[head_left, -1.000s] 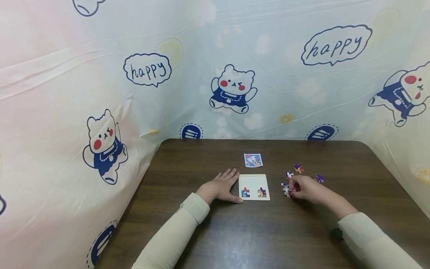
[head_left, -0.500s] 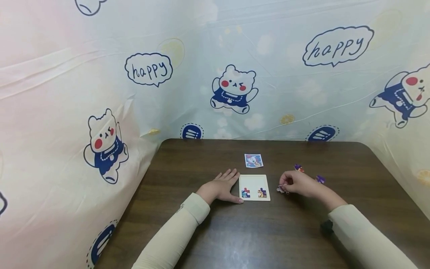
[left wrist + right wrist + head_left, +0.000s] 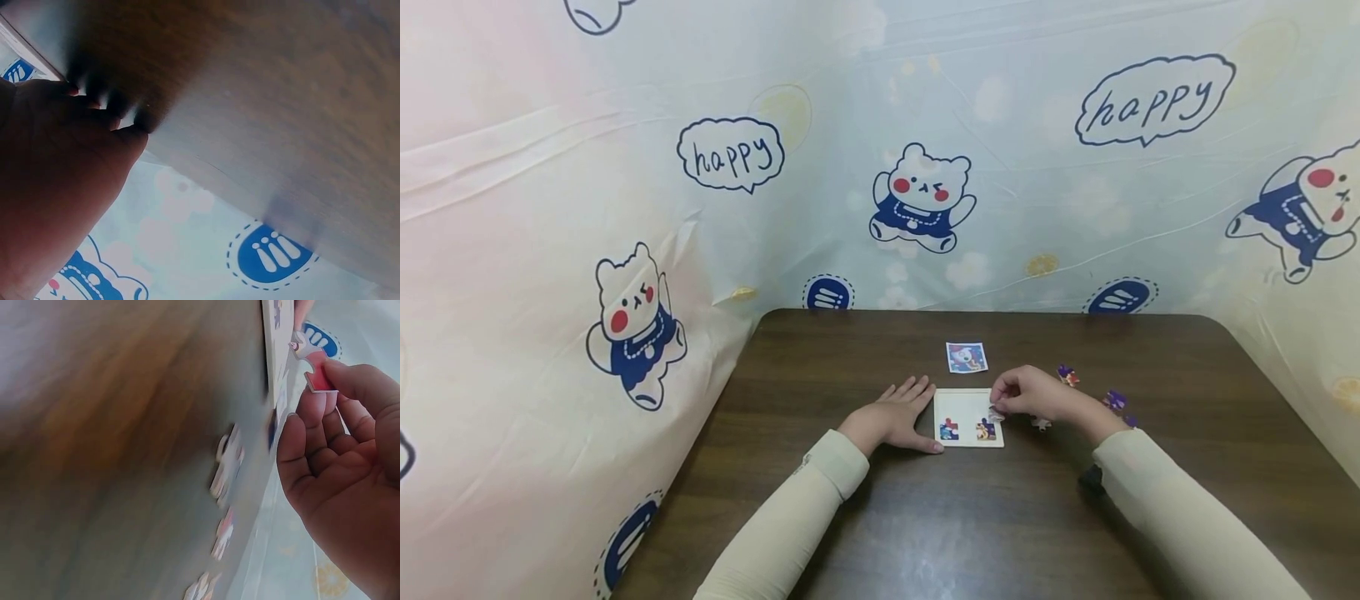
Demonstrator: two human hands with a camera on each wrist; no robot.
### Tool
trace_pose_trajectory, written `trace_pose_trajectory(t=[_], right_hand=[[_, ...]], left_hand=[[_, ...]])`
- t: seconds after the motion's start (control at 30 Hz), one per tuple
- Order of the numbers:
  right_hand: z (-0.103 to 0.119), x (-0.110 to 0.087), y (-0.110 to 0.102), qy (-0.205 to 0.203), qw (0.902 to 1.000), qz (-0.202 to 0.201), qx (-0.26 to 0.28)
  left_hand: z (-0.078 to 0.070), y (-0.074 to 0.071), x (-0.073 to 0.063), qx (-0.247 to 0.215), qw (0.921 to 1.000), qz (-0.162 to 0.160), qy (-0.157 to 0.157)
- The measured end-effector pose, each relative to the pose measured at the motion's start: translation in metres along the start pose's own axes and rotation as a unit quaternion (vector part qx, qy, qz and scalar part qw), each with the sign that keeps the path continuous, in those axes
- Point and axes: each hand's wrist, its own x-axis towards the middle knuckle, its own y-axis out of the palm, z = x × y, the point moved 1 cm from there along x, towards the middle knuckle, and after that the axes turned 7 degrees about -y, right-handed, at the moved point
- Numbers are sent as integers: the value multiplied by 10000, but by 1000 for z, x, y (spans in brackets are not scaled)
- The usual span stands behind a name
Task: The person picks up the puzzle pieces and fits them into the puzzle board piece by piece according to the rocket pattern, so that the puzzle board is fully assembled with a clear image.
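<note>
My right hand (image 3: 1033,396) pinches a jigsaw puzzle piece (image 3: 320,374) between thumb and fingers, just over the right side of a white puzzle tray (image 3: 961,406). Red and white show on the piece in the right wrist view. Two placed pieces lie in the tray: one in the lower left corner (image 3: 949,429), another toward the lower right (image 3: 985,430). Flat on the table, my left hand (image 3: 891,419) spreads its fingers against the tray's left side, its thumb at the near left corner. In the left wrist view that hand (image 3: 69,169) is dark.
Behind the tray lies a small square picture card (image 3: 966,357). Several loose puzzle pieces (image 3: 1115,400) are scattered to the right, one partly under my right hand. The brown table (image 3: 850,525) meets a printed cloth (image 3: 1015,208) at the back and sides.
My right hand has moved left from the loose pieces to the tray's right edge, carrying the puzzle piece. My left hand has stayed in place.
</note>
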Motion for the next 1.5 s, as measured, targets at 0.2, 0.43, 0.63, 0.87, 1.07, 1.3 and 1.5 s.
trace_pose_trajectory(t=[0.2, 0.43, 0.63, 0.87, 1.07, 1.3, 1.5], right_hand=[[2, 21, 6, -156, 9996, 246, 47], [3, 39, 15, -27, 9991, 406, 66], [3, 47, 21, 14, 9991, 384, -167], [6, 51, 25, -147, 9989, 117, -436], [5, 54, 30, -135, 9983, -87, -564], [8, 54, 32, -74, 9975, -176, -681], [9, 49, 26, -101, 9975, -203, -667]], left_hand=[[-4, -6, -7, 68, 10000, -11, 5], [-8, -12, -17, -6, 9999, -101, 111], [-7, -9, -15, -104, 9999, -42, 71], [-7, -13, -15, -203, 9998, -4, 29], [-4, -7, -8, -173, 9998, -58, 34], [-5, -8, -10, -210, 9998, -38, 8], [-6, -11, -12, -137, 9999, -43, 41]])
